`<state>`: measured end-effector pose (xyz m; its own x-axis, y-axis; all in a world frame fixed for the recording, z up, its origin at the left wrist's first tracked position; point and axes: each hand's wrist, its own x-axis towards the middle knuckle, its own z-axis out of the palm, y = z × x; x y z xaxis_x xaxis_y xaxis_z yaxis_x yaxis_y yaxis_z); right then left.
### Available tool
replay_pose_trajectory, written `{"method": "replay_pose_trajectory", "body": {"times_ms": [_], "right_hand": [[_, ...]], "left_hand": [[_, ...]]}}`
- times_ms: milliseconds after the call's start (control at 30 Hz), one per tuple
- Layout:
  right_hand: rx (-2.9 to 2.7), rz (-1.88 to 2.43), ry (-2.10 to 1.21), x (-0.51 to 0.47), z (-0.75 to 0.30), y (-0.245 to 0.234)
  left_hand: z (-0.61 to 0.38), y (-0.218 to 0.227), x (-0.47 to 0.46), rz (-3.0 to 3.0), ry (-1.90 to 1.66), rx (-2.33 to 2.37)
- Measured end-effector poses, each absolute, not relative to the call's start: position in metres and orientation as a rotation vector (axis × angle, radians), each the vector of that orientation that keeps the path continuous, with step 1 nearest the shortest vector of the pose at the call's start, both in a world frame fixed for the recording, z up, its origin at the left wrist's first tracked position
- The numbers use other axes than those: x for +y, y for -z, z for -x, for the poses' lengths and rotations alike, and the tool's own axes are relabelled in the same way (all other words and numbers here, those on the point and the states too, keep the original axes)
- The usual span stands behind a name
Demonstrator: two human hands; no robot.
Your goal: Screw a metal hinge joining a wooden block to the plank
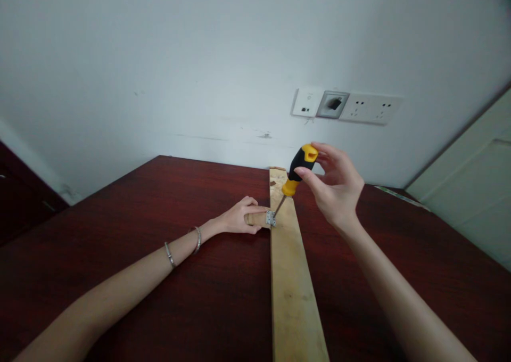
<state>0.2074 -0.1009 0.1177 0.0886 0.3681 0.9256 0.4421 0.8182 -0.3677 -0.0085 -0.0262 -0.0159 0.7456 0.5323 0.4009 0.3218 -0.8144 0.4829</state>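
A long wooden plank (293,277) lies lengthwise on the dark red tabletop. Against its left edge sits a short wooden block (257,220), gripped by my left hand (241,215). A small metal hinge (271,217) spans the joint between block and plank. My right hand (335,183) holds a black and yellow screwdriver (300,166) by the handle, fingers around its upper part. The screwdriver is tilted, its shaft running down to the left, with the tip at the hinge's right side. Whether a screw is under the tip is too small to tell.
The dark red table (191,309) meets a white wall (179,58) at its far edge. Sockets and a switch panel (371,108) are on the wall, above right. A pale door or cabinet panel (475,175) stands at the right, near a flat patterned strip (403,197).
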Motion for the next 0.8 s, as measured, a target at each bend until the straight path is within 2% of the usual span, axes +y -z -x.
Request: {"method": "replay_pose_trajectory", "body": {"times_ms": [800], "right_hand": [[-1.569, 0.661, -0.010, -0.0995, -0.1997, -0.1086]], "left_hand": [[0.0075, 0.0171, -0.0254, -2.558, -0.785, 0.626]]}}
